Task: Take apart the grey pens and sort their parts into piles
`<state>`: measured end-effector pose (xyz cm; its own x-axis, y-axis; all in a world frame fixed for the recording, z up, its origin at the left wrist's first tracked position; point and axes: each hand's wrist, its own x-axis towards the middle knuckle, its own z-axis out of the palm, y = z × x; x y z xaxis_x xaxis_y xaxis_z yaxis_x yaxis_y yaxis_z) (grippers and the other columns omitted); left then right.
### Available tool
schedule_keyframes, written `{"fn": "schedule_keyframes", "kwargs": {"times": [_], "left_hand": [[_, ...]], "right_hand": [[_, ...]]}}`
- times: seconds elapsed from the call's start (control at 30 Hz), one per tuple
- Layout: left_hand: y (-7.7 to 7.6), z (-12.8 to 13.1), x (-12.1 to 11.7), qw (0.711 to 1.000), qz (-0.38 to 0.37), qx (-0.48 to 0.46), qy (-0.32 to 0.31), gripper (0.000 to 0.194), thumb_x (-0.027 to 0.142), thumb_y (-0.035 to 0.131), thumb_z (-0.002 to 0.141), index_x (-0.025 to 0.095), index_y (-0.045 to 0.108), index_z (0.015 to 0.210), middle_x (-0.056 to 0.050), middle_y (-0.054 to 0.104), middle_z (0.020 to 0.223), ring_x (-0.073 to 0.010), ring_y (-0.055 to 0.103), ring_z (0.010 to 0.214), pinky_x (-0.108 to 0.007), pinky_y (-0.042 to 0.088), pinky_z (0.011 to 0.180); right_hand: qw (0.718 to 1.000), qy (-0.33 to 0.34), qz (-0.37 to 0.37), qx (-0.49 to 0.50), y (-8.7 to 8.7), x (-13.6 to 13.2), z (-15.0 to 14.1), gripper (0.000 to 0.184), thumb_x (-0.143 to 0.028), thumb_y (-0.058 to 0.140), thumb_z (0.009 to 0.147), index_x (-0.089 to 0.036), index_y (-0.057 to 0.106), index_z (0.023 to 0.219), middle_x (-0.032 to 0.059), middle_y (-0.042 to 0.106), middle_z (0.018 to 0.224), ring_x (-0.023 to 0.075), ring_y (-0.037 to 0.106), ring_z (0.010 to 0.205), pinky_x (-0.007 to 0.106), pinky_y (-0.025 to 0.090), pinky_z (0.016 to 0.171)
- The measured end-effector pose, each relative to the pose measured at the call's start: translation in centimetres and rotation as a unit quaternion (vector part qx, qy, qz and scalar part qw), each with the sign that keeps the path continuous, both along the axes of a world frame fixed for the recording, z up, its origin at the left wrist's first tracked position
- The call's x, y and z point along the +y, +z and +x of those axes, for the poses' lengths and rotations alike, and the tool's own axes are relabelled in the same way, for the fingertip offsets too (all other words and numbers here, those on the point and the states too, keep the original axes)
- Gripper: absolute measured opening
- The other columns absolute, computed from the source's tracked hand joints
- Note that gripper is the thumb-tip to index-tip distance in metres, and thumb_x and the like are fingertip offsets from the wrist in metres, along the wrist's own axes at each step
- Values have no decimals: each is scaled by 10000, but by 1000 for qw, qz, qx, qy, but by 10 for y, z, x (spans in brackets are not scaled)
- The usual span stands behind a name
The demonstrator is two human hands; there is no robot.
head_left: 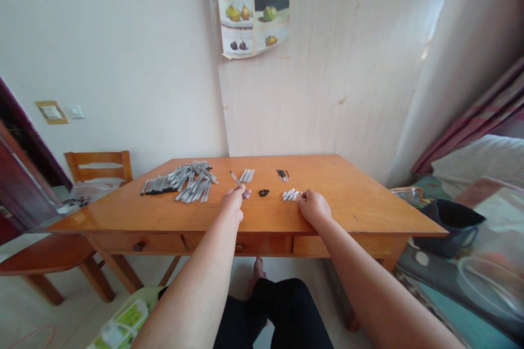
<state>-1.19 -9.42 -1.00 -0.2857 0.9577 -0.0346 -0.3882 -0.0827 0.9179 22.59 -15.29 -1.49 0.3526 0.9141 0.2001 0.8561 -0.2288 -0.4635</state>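
The left hand (233, 199) grips a pen (235, 179). The right hand (314, 206) is beside white pieces (291, 194), its grip unclear.

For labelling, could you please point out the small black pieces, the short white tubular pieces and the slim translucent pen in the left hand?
Small black pieces (264, 193): head view, middle of cluster.
Short white tubular pieces (290, 194): head view, middle of group.
Slim translucent pen (236, 179): head view, upper shaft.
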Motion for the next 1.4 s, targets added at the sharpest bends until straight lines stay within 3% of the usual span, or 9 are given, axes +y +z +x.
{"fn": "schedule_keyframes", "kwargs": {"times": [0.13, 0.53, 0.73, 0.83, 1.0, 1.1, 1.17, 1.27, 1.4], "left_hand": [[0, 0, 0, 1000, 0, 5, -1, 92, 166, 707, 769, 113, 648, 723, -53, 664, 610, -121, 635, 576, -242, 478, 628], [0, 4, -6, 999, 6, 49, -10, 135, 227, 739, 722, 125, 650, 726, -53, 666, 604, -119, 603, 561, -236, 440, 614], [-8, 8, -12, 981, 70, 181, 12, 119, 279, 692, 752, 163, 666, 742, -34, 669, 646, -119, 545, 566, -221, 377, 592], [-11, 1, -15, 935, 122, 330, 45, 117, 312, 650, 793, 201, 684, 781, -33, 669, 685, -154, 560, 624, -240, 368, 624], [-5, -15, -25, 759, 205, 613, 77, 160, 290, 586, 847, 241, 703, 945, -102, 707, 927, -252, 598, 884, -350, 364, 833], [0, -18, -31, 688, 231, 683, 85, 203, 286, 528, 885, 250, 694, 995, -110, 696, 976, -277, 571, 965, -402, 329, 897], [2, -18, -33, 668, 239, 699, 89, 214, 288, 507, 897, 258, 692, 999, -109, 689, 985, -280, 556, 982, -417, 322, 909], [2, -15, -34, 653, 254, 709, 81, 217, 286, 501, 902, 274, 693, 1004, -107, 679, 1034, -279, 541, 1016, -429, 317, 934], [1, -14, -34, 654, 271, 703, 67, 206, 270, 516, 897, 284, 696, 996, -105, 664, 1092, -282, 536, 1071, -436, 317, 975]], "right_hand": [[1000, 4, 1, 4, -2, 2, 1, 281, -352, 540, 871, -193, 695, 1044, 135, 720, 972, 233, 660, 897, 278, 420, 668], [997, 10, 62, 40, -6, 3, 4, 276, -288, 502, 877, -186, 681, 1061, 125, 721, 991, 231, 645, 956, 275, 413, 720], [986, 42, 127, 96, -6, 4, -6, 263, -334, 471, 888, -195, 687, 945, 92, 721, 916, 201, 642, 874, 257, 395, 679], [972, 82, 163, 150, -7, 7, -18, 269, -374, 475, 873, -191, 666, 829, 71, 708, 818, 184, 632, 788, 249, 391, 640], [921, 157, 169, 314, -5, 12, -45, 369, -502, 446, 866, -188, 587, 734, 25, 642, 633, 139, 560, 544, 238, 396, 542], [885, 187, 146, 402, 3, 12, -61, 430, -563, 427, 869, -177, 583, 763, 17, 621, 587, 118, 515, 465, 230, 386, 492], [871, 188, 126, 436, 9, 11, -69, 470, -597, 404, 873, -175, 575, 759, 16, 605, 561, 113, 498, 439, 225, 368, 465], [873, 179, 102, 441, 13, 13, -76, 481, -607, 384, 878, -186, 557, 723, -3, 559, 500, 112, 458, 412, 226, 336, 443], [876, 192, 100, 432, 8, 20, -80, 394, -506, 425, 872, -195, 539, 659, -24, 504, 458, 114, 431, 423, 233, 312, 454]]}}
